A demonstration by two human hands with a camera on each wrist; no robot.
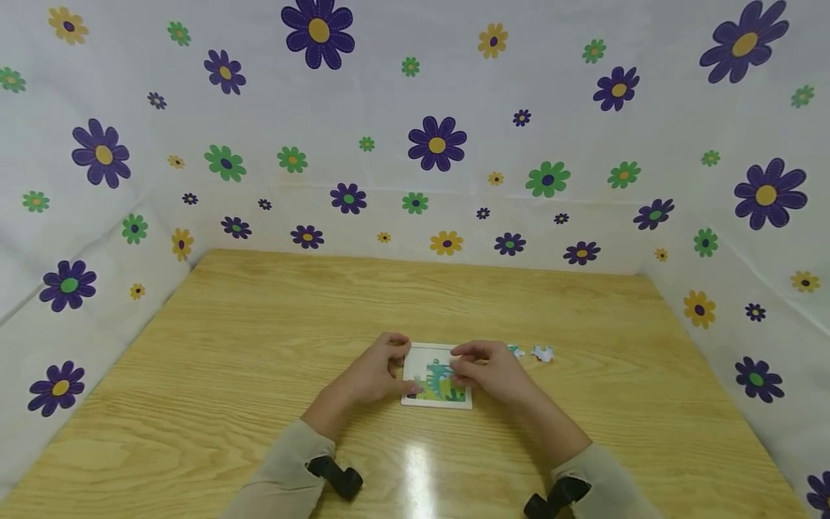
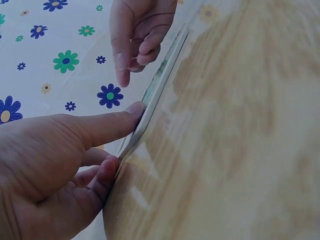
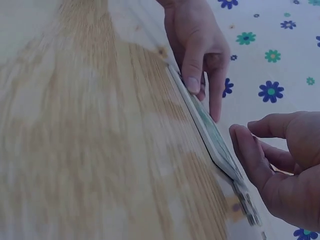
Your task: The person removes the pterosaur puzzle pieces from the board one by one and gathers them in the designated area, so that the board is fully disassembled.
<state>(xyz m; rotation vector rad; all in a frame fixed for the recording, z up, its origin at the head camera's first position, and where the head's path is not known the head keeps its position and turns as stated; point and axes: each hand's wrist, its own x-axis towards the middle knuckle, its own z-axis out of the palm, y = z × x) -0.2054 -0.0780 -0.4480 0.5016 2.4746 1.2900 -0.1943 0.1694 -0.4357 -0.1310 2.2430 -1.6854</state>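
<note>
A white-framed jigsaw puzzle tray [image 1: 436, 406] lies on the table, partly filled with green and blue pieces that show a dinosaur picture [image 1: 441, 380]. At its left side, my left hand [image 1: 379, 371] holds the frame. In the left wrist view, that hand's thumb [image 2: 131, 111] presses the tray's edge while the other fingers curl at its side. My right hand [image 1: 496, 369] hovers over the tray's right part, thumb and fingertips close together. In the right wrist view, whether the right hand [image 3: 290, 165] pinches a piece is unclear.
Loose puzzle pieces lie just right of the tray: one [image 1: 543, 353] in full view, another [image 1: 515, 351] partly behind my right hand. The wooden table [image 1: 292, 310] is bordered by a white flowered cloth [image 1: 389, 94] at the back and both sides.
</note>
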